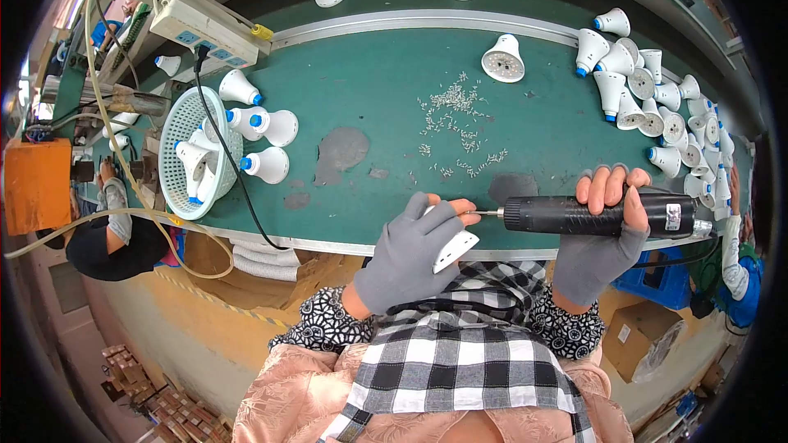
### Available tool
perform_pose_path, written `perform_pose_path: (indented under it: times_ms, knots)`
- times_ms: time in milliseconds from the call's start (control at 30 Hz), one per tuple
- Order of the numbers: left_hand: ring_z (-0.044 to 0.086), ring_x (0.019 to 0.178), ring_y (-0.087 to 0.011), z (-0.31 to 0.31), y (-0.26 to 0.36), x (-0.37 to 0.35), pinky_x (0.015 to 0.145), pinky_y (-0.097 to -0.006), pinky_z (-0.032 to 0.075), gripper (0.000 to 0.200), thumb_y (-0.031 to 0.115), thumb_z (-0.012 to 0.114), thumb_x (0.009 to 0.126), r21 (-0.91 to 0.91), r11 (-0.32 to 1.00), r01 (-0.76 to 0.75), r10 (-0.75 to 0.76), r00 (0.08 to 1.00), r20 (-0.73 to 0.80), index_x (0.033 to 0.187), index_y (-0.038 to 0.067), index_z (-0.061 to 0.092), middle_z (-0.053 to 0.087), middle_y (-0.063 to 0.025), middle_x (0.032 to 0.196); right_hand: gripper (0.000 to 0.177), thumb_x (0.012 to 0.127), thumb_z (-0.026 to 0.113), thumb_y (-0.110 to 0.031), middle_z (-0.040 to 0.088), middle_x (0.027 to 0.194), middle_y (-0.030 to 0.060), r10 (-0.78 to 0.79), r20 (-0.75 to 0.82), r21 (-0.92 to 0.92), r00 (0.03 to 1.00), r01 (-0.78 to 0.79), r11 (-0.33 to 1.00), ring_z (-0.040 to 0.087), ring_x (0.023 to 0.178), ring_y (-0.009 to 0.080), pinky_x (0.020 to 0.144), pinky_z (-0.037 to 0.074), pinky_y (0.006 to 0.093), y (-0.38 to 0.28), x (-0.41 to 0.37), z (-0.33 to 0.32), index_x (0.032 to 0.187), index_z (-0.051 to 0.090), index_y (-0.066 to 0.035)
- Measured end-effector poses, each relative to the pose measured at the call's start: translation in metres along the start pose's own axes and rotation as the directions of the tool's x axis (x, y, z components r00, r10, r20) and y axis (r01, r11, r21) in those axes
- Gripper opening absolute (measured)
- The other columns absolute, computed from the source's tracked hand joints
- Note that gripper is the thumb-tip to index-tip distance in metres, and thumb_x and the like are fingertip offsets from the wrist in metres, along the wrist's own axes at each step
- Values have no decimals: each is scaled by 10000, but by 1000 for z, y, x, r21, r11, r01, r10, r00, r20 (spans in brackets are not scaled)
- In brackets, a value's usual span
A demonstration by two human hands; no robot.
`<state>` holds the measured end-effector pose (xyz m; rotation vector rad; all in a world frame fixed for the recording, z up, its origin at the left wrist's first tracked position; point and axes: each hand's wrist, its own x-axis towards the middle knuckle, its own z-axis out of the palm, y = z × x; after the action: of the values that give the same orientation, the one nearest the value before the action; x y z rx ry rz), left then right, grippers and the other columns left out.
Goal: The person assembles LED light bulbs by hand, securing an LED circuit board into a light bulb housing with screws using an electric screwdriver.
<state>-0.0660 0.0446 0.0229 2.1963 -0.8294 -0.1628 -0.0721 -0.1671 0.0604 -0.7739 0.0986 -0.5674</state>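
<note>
My left hand (414, 250), in a grey fingerless glove, is closed around a white bulb housing (455, 251) at the table's front edge; the fingers cover much of it. My right hand (603, 230), gloved the same way, grips a black electric screwdriver (558, 214) held level. Its bit points left and reaches the fingertips of my left hand. Whether the tip touches a screw cannot be made out. Beyond my hands, small screws (460, 98) lie scattered over the green table (377, 82). A white bulb housing (503, 59) with its open face toward me stands behind them.
Many white bulb housings (628, 86) crowd the table's right side. At left, a pale basket (168, 172) holds bulbs, with several more (267, 165) beside it. A black cable (217, 127) runs from the power strip (201, 33) across the basket. Other people (115, 238) sit at both sides.
</note>
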Motion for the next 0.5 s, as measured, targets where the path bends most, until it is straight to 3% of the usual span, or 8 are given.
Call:
perform_pose_path:
  times_ms: [100,200,267,333,400,433,500]
  knots:
    - [542,1004,-321,-5,3,0,768,-398,532,501,81,695,671,5,1000,-3,2,999,49,1166,131,633,592,-47,1210,193,878,539,-128,447,783,29,0,164,5,986,-1,1000,457,675,140,682,391,314,0,2,-3,1044,454,-81]
    - [555,1020,-309,-3,0,-2,822,-375,521,481,114,703,699,-54,998,33,-29,997,74,1174,143,630,591,-68,1214,220,864,554,-145,456,794,28,-3,211,26,977,-3,1000,458,663,134,663,390,312,1,4,-5,1052,459,-79]
    - [558,1053,-265,-2,1,-3,858,-342,502,463,134,706,717,-297,945,134,-117,990,73,1171,115,622,589,-76,1215,219,868,552,-147,451,793,26,-35,133,42,990,29,999,455,663,131,663,388,309,-2,3,-6,1054,460,-77]
    - [557,1080,-217,1,1,-5,887,-313,482,446,150,709,733,-574,763,296,-265,954,140,1164,84,614,587,-82,1211,217,873,550,-151,446,791,24,-61,66,69,996,57,996,452,663,127,662,387,307,-7,1,-7,1056,462,-74]
    - [550,1101,-166,6,0,-7,909,-287,461,432,164,710,748,-794,385,470,-410,858,309,1152,52,607,586,-85,1202,216,878,547,-158,440,788,22,-85,7,107,996,84,991,449,663,125,662,387,306,-15,-2,-7,1057,463,-72]
    - [566,1044,-130,7,3,-6,877,-274,471,430,167,712,747,-804,300,514,-472,812,343,1134,19,598,611,-67,1138,215,875,557,-156,445,782,25,-111,-13,94,994,112,989,458,653,126,654,396,308,-19,-6,-5,1049,462,-72]
    - [586,990,-127,11,4,-5,859,-272,477,429,176,713,751,-791,305,530,-495,798,343,1137,27,599,629,-59,1088,220,867,575,-144,450,770,26,-129,14,77,992,127,989,474,637,130,648,412,314,-23,-14,-2,1042,462,-73]
